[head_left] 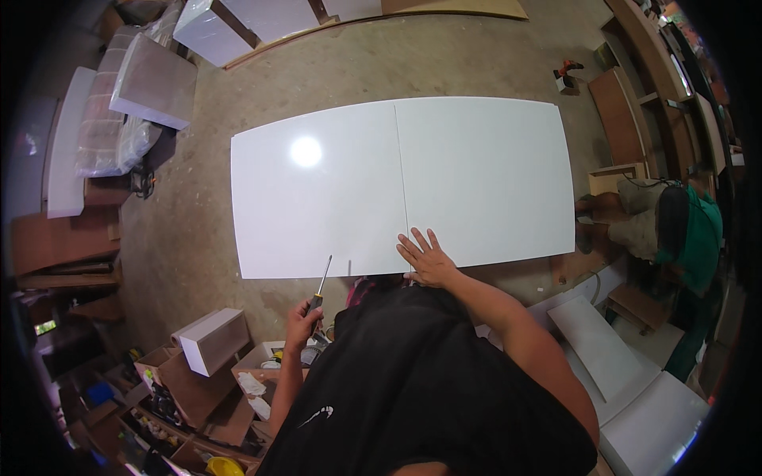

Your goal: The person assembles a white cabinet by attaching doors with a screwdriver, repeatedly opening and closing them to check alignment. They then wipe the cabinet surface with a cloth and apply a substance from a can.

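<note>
In front of me lies a wide white two-panel cabinet front (484, 174), with a thin seam running down between its panels. My right hand (429, 259) rests on its near edge across the seam, fingers spread and holding nothing. My left hand (302, 324) is closed round the handle of a screwdriver (323, 282). The metal shaft points up, its tip over the near part of the left panel. A bright light reflects off that panel. What lies under the panels is hidden.
Lower left stand a white box (214, 343) and an open wooden tool bin (178, 428). A cordless drill (568, 73) stands on the floor at far right. Another person in a green top (698, 238) is at the right. Wrapped furniture (278, 17) lines the back.
</note>
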`<state>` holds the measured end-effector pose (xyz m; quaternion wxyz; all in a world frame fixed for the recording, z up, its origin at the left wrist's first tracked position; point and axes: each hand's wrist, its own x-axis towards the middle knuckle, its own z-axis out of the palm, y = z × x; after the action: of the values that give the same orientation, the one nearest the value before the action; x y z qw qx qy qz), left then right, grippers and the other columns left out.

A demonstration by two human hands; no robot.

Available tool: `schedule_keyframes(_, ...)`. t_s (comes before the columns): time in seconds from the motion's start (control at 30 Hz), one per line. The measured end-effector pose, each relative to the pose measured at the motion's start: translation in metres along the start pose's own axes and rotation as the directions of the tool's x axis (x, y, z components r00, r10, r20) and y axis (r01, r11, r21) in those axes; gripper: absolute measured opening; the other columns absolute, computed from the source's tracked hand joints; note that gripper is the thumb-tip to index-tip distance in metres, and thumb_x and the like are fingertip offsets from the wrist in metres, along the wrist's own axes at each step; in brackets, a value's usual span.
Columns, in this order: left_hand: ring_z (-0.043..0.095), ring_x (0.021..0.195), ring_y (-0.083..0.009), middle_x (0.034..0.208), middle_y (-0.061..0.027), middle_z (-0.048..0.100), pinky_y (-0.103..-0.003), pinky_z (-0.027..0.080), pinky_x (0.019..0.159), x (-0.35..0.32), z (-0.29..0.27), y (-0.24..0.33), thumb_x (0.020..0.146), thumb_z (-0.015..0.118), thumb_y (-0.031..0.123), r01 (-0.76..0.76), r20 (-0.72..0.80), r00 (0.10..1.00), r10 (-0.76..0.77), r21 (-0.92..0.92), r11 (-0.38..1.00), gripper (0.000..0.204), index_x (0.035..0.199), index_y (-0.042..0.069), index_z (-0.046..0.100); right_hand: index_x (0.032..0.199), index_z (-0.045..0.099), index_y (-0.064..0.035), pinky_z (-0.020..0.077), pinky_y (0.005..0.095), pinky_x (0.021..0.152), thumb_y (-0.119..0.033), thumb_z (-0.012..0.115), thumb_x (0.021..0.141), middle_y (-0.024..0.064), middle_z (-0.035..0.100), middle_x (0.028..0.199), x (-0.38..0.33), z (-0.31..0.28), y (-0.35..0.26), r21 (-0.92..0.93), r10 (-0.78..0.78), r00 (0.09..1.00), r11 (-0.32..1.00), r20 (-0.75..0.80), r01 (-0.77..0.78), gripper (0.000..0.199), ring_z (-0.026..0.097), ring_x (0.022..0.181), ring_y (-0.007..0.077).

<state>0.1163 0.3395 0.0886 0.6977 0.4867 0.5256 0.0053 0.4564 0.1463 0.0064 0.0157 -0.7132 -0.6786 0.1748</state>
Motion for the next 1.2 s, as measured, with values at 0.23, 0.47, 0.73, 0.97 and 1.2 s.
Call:
schedule_keyframes(0.23, 0.057, 0.057, -0.0108, 0.074, -0.0032, 0.061, -0.024, 0.044, 0.05, -0.029, 0.032, -0.028, 0.088, 0.064, 0.014, -0.011, -0.145, 0.989, -0.013, -0.158, 0.987, 0.021, 0.105, 0.003, 0.06, 0.153, 0.025, -0.0175, 0.0104, 0.0613, 0.115, -0.055, 0.037, 0.098, 0.0026, 0.017, 0.161, 0.1, -0.048, 0.118, -0.093, 0.1, 0.985, 0.989, -0.143, -0.114, 0.068, 0.013, 0.148, 0.0267)
schedule_keyframes(0.47, 0.055, 0.055, -0.0093, 0.069, -0.0019, 0.059, -0.023, 0.044, 0.05, -0.128, 0.084, -0.082, 0.089, 0.064, 0.012, 0.011, -0.427, 0.893, -0.143, -0.298, 0.955, 0.021, 0.107, 0.001, 0.061, 0.154, 0.022, -0.0178, 0.0206, 0.0699, 0.108, -0.054, 0.036, 0.099, 0.0066, 0.014, 0.161, 0.236, -0.126, 0.209, -0.013, 0.538, 0.84, 0.841, -0.077, -0.54, 0.067, 0.016, 0.145, 0.0377)
schedule_keyframes(0.73, 0.054, 0.055, -0.0114, 0.064, -0.0026, 0.058, -0.027, 0.04, 0.048, -0.184, 0.155, -0.215, 0.089, 0.064, 0.017, 0.211, -0.559, 0.707, -0.433, -0.418, 0.884, 0.015, 0.087, 0.002, 0.063, 0.149, 0.034, -0.0084, 0.0158, 0.0671, 0.11, -0.05, 0.045, 0.095, 0.0202, 0.022, 0.157, 0.219, -0.042, 0.088, -0.118, 0.164, 0.911, 0.967, -0.379, -0.224, 0.069, 0.019, 0.143, 0.0459)
schedule_keyframes(0.97, 0.053, 0.059, -0.0126, 0.064, -0.0039, 0.058, -0.029, 0.04, 0.053, -0.195, 0.151, -0.236, 0.088, 0.064, 0.017, 0.358, -0.656, 0.672, -0.342, -0.117, 0.926, 0.018, 0.081, 0.001, 0.064, 0.146, 0.039, -0.0132, 0.007, 0.064, 0.114, -0.057, 0.042, 0.093, 0.0134, 0.022, 0.158, 0.09, 0.01, -0.091, 0.173, -0.597, 0.796, 0.799, 0.104, 0.576, 0.069, 0.013, 0.147, 0.0397)
schedule_keyframes(1.2, 0.054, 0.05, -0.0126, 0.063, -0.0044, 0.058, -0.029, 0.041, 0.045, -0.166, -0.018, -0.309, 0.088, 0.064, 0.02, 0.106, -0.641, 0.742, -0.194, -0.173, 0.979, 0.019, 0.088, 0.001, 0.066, 0.139, 0.044, -0.0075, 0.0126, 0.0603, 0.114, -0.043, 0.053, 0.092, 0.021, 0.029, 0.153, 0.154, 0.016, -0.176, 0.381, -0.719, 0.692, 0.66, 0.068, 0.648, 0.06, 0.022, 0.144, 0.0377)
